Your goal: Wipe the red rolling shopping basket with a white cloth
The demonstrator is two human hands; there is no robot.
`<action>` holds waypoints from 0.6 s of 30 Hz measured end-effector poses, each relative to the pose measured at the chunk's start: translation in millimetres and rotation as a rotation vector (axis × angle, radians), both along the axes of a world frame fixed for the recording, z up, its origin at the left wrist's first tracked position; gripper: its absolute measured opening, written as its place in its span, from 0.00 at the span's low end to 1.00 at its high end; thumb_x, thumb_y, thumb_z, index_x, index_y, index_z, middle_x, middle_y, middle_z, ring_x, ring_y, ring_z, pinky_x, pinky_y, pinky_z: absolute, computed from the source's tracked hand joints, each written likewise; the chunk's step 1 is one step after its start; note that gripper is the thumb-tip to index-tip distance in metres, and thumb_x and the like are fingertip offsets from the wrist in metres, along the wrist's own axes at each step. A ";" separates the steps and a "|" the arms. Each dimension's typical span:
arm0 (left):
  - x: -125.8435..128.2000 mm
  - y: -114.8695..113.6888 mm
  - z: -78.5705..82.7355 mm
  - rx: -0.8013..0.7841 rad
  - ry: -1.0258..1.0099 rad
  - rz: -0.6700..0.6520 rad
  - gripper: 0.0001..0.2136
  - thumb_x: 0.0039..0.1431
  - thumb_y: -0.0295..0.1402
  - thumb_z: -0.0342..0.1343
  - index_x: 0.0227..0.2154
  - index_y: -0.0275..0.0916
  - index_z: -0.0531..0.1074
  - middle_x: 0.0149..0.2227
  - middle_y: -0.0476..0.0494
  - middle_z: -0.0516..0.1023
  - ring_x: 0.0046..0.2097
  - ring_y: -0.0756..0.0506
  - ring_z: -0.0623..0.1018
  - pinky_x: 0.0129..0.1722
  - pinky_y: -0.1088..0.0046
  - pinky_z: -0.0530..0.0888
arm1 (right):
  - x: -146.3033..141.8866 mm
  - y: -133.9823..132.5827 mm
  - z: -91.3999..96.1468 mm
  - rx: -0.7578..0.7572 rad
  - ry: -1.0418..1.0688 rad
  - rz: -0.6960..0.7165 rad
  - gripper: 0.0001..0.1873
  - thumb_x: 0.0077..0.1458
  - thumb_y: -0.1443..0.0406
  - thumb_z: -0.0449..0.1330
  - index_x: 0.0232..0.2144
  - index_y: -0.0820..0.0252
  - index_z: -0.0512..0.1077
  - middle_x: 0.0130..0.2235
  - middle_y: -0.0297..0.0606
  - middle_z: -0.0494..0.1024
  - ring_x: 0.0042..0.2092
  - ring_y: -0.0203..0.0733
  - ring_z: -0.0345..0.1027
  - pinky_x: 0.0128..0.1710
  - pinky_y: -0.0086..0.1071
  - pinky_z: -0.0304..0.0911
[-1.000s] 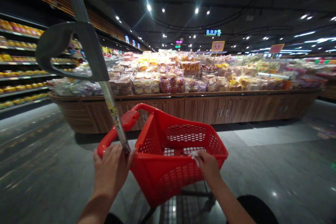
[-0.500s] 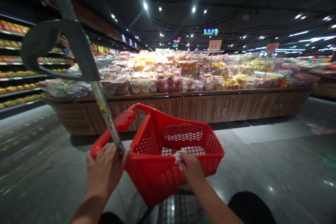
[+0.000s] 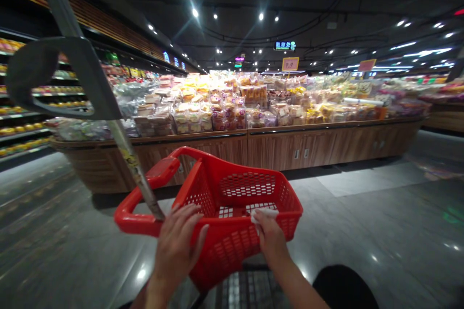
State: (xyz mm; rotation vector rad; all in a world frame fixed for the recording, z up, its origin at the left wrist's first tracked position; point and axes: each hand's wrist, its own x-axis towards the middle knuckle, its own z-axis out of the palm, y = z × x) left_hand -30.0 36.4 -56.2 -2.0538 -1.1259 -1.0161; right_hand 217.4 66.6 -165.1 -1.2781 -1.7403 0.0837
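A red plastic mesh basket [image 3: 250, 186] sits in front of me on a dark wire frame [image 3: 246, 289]. Its red handle [image 3: 159, 174] sticks out to the left. A grey metal pole [image 3: 134, 169] with a grey loop grip [image 3: 83, 72] rises from the basket's near left corner. My left hand [image 3: 177, 246] lies on the near rim just right of the pole's foot, fingers stretched out. My right hand [image 3: 270, 239] rests on the near right rim, pinched on a small white crumpled scrap [image 3: 264, 213].
A long wooden display island [image 3: 290, 147] piled with bagged baked goods [image 3: 217, 106] blocks the way ahead. Stocked shelves [image 3: 21, 106] line the left wall. Price signs [image 3: 290, 63] stand above the island. Glossy grey floor [image 3: 362, 222] spreads left and right.
My left hand has let go of the pole's foot and slid right onto the basket's rim. The basket has turned a little, its handle swinging left. My right hand keeps the white scrap.
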 end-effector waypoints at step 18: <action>43.7 29.1 -9.3 -0.502 0.276 0.318 0.23 0.63 0.46 0.37 0.25 0.38 0.72 0.27 0.41 0.78 0.33 0.39 0.76 0.41 0.60 0.63 | 55.0 -1.0 -0.2 -0.046 0.078 -0.194 0.19 0.55 0.72 0.49 0.45 0.56 0.74 0.40 0.42 0.73 0.41 0.43 0.69 0.43 0.34 0.65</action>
